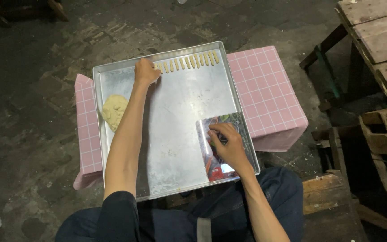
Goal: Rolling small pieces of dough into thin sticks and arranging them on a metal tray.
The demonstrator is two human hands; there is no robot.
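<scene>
At 12 o'clock on the tray (175, 134), along its far rim: row of dough sticks (189, 62), pale tan, short, finger-shaped, set side by side with narrow gaps, running from the left hand toward the 1 o'clock corner.

Left hand (145, 71): fingers bent down onto the tray at the left end of the row, touching or just beside the last stick; whether anything is pinched beneath cannot be told. Forearm bare, stretched across the tray.

Dough lump (114, 111): at 9 o'clock against the tray's left wall; soft, irregular, matt, same pale tan colour.

Right hand (229, 143): at 4 o'clock, fingers curled and pressing on a plastic packet (211, 166), glossy, clear with red and green print, lying flat by the tray's right wall.

Tray: large, near-square, thin bright metal, low raised rim, scuffed sheen.

Surface (269, 94): small, draped in pink cloth with white grid lines; tray overhangs it toward the person.

Lap: dark trousers (229, 210), knees at 6 o'clock beneath the tray's near edge.

Floor (32, 89): dark, rough, stained stone or concrete.

Wooden bench (381, 40): weathered planks, at 2 o'clock, well apart from the tray.
</scene>
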